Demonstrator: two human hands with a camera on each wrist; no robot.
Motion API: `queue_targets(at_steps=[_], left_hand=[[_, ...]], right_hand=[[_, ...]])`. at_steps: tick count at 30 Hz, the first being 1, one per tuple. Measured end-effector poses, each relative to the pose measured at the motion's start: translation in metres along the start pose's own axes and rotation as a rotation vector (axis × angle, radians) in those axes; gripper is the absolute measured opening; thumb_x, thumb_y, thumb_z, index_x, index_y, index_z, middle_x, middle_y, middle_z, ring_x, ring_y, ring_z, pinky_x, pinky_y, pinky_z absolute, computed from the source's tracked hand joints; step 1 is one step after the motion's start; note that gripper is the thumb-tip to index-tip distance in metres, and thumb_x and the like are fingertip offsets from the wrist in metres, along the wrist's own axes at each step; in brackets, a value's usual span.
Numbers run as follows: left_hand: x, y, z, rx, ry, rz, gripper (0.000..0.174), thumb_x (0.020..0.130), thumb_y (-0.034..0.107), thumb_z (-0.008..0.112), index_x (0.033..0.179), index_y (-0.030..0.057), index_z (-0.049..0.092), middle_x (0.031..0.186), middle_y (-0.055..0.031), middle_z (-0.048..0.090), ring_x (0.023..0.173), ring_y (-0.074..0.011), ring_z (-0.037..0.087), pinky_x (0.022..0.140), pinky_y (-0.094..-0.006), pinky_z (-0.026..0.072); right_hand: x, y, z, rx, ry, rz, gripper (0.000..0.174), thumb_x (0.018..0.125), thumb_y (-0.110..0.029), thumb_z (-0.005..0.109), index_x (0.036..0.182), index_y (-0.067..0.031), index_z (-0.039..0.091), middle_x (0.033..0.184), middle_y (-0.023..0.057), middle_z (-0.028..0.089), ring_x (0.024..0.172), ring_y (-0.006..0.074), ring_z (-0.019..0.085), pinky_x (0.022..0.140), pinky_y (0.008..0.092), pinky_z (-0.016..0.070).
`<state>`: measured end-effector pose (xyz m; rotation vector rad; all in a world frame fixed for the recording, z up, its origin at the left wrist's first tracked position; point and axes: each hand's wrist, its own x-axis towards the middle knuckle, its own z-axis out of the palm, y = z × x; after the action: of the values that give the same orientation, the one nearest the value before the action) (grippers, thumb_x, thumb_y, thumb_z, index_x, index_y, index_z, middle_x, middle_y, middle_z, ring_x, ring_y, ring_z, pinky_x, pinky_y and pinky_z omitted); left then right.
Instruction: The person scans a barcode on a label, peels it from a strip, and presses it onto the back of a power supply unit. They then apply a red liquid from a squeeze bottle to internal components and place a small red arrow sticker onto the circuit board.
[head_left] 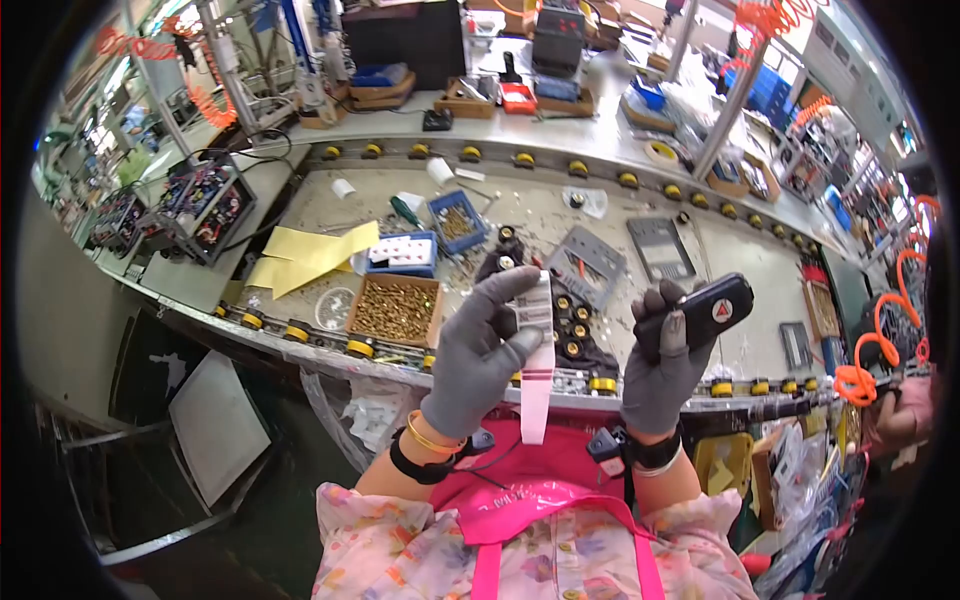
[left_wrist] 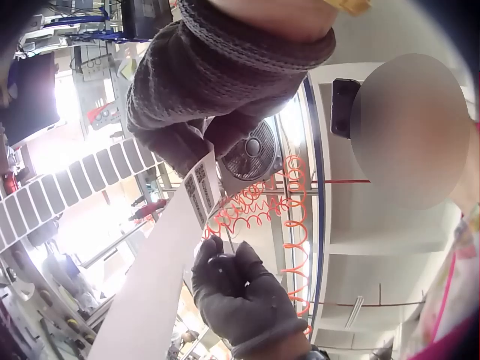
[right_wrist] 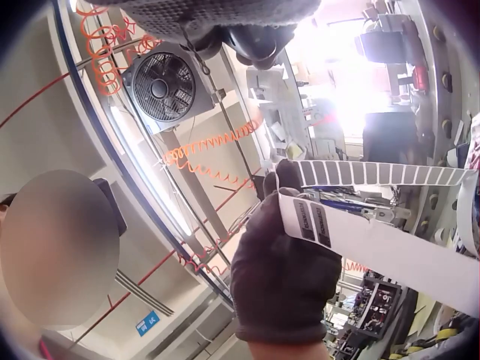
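A strip of white labels (head_left: 537,345) hangs from my gloved left hand (head_left: 478,350), pinched between thumb and fingers near its printed top end. In the left wrist view the strip (left_wrist: 142,292) runs down from the left hand (left_wrist: 202,97); the right wrist view shows the left hand (right_wrist: 281,270) at the printed end of the strip (right_wrist: 390,244). My gloved right hand (head_left: 668,375) grips a black handheld device (head_left: 712,308) with a red and white round mark, apart from the strip. Below the hands lie black round parts (head_left: 572,325) on the bench.
A box of brass pieces (head_left: 395,308), a blue tray with white parts (head_left: 402,252), a blue bin (head_left: 457,220) and yellow paper (head_left: 312,258) lie to the left. Grey housings (head_left: 585,265) (head_left: 661,250) are beyond the hands. Rollers (head_left: 578,168) line the bench; orange coiled hoses (head_left: 857,384) hang right.
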<state>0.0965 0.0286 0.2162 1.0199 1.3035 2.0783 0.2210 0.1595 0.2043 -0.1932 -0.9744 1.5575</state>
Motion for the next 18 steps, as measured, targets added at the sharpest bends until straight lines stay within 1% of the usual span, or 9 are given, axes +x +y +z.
queue_targets(at_steps=[1, 2, 5, 12, 15, 18], left_hand=[[0.000, -0.002, 0.003, -0.013, -0.001, -0.001, 0.049, 0.080, -0.012, 0.052, 0.127, -0.0018, 0.046, 0.108, -0.0040, 0.057, 0.087, -0.0052, 0.054, 0.074, -0.0196, 0.0465], [0.001, -0.002, 0.007, -0.014, 0.003, -0.018, 0.049, 0.080, -0.011, 0.053, 0.127, -0.0015, 0.047, 0.108, -0.0036, 0.057, 0.085, -0.0050, 0.054, 0.073, -0.0193, 0.0463], [0.002, -0.007, 0.012, -0.018, -0.018, -0.044, 0.049, 0.080, -0.010, 0.054, 0.127, -0.0008, 0.047, 0.107, -0.0027, 0.057, 0.081, -0.0040, 0.052, 0.070, -0.0186, 0.0455], [0.004, -0.011, 0.024, 0.020, -0.072, -0.077, 0.049, 0.080, -0.009, 0.055, 0.127, 0.0003, 0.048, 0.103, -0.0002, 0.057, 0.073, -0.0021, 0.047, 0.064, -0.0176, 0.0424], [0.006, -0.015, 0.031, 0.020, -0.070, -0.048, 0.049, 0.079, -0.009, 0.056, 0.127, 0.0004, 0.049, 0.100, 0.0010, 0.057, 0.071, -0.0019, 0.045, 0.062, -0.0173, 0.0410], [0.006, -0.021, 0.034, 0.025, -0.084, -0.045, 0.049, 0.079, -0.009, 0.056, 0.126, 0.0002, 0.049, 0.101, 0.0007, 0.057, 0.069, -0.0017, 0.043, 0.061, -0.0170, 0.0402]], right_hand=[[0.000, -0.001, -0.003, -0.003, -0.034, -0.019, 0.051, 0.089, -0.013, 0.061, 0.131, -0.0055, 0.035, 0.114, 0.0151, 0.058, 0.095, 0.0189, 0.061, 0.086, 0.0381, 0.0501], [0.001, -0.001, -0.005, 0.001, -0.023, -0.025, 0.053, 0.089, -0.011, 0.060, 0.134, -0.0048, 0.033, 0.114, 0.0154, 0.057, 0.095, 0.0191, 0.061, 0.086, 0.0383, 0.0500], [0.003, -0.005, -0.008, 0.047, 0.034, -0.011, 0.060, 0.084, -0.007, 0.064, 0.133, -0.0065, 0.031, 0.112, 0.0162, 0.058, 0.095, 0.0225, 0.062, 0.085, 0.0356, 0.0512], [0.006, -0.007, -0.011, 0.082, 0.033, -0.042, 0.063, 0.081, -0.006, 0.067, 0.133, -0.0080, 0.031, 0.112, 0.0168, 0.058, 0.096, 0.0236, 0.062, 0.085, 0.0393, 0.0529], [0.008, -0.008, -0.008, 0.079, 0.026, -0.084, 0.065, 0.081, -0.007, 0.069, 0.133, -0.0066, 0.031, 0.110, 0.0164, 0.058, 0.095, 0.0242, 0.063, 0.084, 0.0403, 0.0535], [0.008, -0.008, -0.006, 0.009, -0.030, -0.110, 0.067, 0.083, -0.013, 0.068, 0.136, -0.0045, 0.027, 0.114, 0.0160, 0.057, 0.097, 0.0212, 0.061, 0.086, 0.0399, 0.0507]])
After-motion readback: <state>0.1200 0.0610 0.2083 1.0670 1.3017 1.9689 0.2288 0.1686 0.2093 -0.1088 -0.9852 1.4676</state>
